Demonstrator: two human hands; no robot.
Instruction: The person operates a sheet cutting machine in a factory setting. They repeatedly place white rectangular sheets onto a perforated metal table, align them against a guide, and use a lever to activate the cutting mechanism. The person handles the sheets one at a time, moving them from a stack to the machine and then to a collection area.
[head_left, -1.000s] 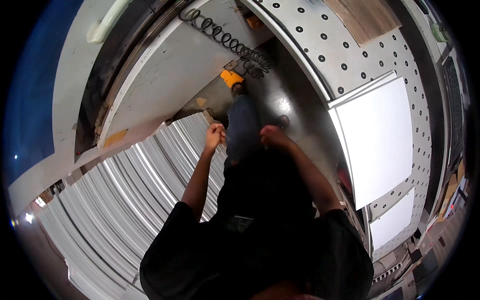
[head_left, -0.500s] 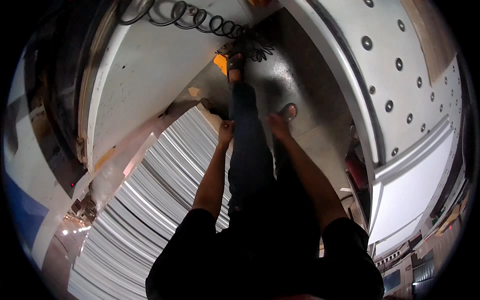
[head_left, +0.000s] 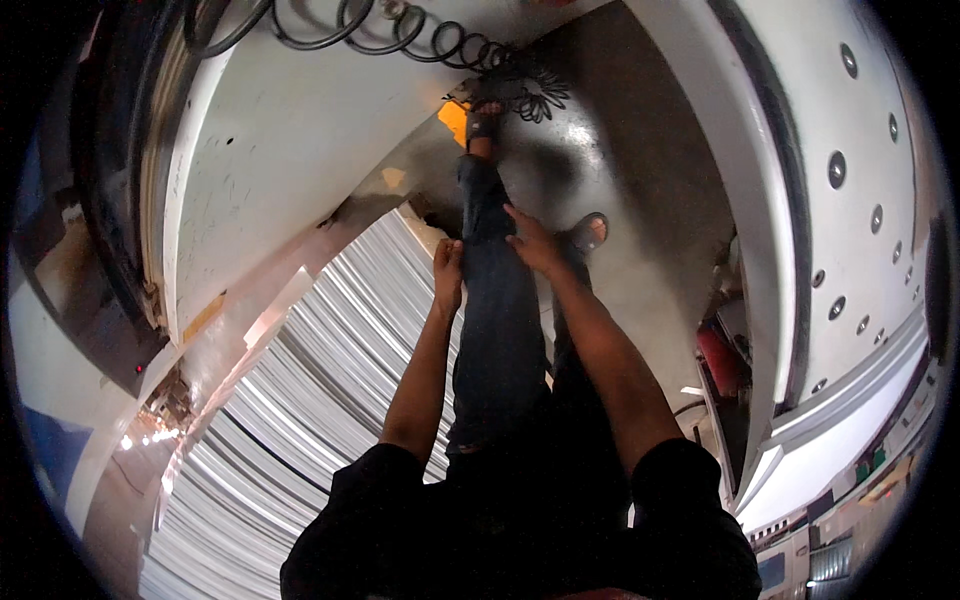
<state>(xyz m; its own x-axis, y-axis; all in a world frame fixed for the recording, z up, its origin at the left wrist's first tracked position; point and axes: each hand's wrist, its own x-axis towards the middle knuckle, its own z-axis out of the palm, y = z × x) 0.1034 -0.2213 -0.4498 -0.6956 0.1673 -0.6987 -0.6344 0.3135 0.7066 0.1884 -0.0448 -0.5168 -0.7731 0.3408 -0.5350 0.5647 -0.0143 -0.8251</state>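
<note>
Head view: looking steeply down the person's own body to the floor; straight edges bend near the rim.
Hands: two, both bare, both empty.
Left hand (head_left: 447, 272): fingers together and loosely curled, resting at the left side of the forward leg in dark blue jeans (head_left: 495, 300); its grip closes on nothing, only touching the cloth.
Right hand (head_left: 533, 243): laid flat on the same leg near the knee, fingers spread; grip wide, holding nothing.
Legs: two in view; the forward one stretches up the picture, the other is mostly hidden beneath it.
Feet: two, each in a dark open sandal; the far foot (head_left: 482, 125) stands near an orange patch on the floor (head_left: 455, 120), the near foot (head_left: 588, 232) is just beside the right hand.
Stack of thin silvery metal sheets (head_left: 300, 430): one large stack, its edges showing as many fine stripes, too many to count; it lies just left of the left forearm and fills the lower left.
Coiled black cable (head_left: 400, 30): one, running along the top, ending in a tangle above the far foot.
White curved machine panel (head_left: 280, 170): one, above the stack.
White perforated panel with round holes (head_left: 850, 200): one, at right; about nine holes visible.
Grey glossy floor (head_left: 640, 200): between the panels, under both feet.
Red object (head_left: 722, 362): one, low at right; kind unclear.
Blocking: torso in black shirt (head_left: 520, 530) covers the lower middle.
</note>
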